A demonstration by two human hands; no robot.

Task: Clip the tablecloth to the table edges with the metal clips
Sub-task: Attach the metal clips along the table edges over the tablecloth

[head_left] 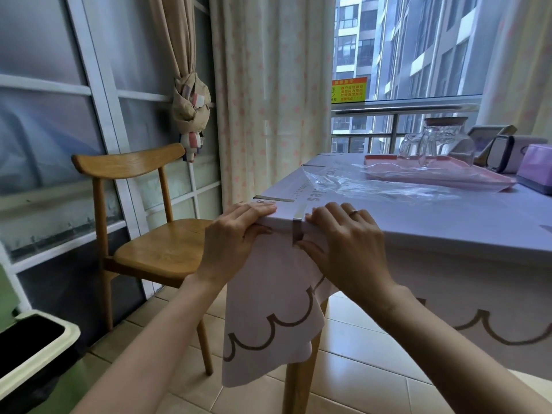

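Bare forearms rise from the lower frame to centre, bare left hand (236,234) flat-fingered, ringed right hand (346,237) curled, thumb tucked under

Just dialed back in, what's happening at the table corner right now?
A person is fastening the tablecloth at the near corner. The left hand presses the cloth flat there. The right hand pinches the covered edge beside a metal clip already hooked over it, thumb at its lower end. A second clip sits on the adjoining edge.
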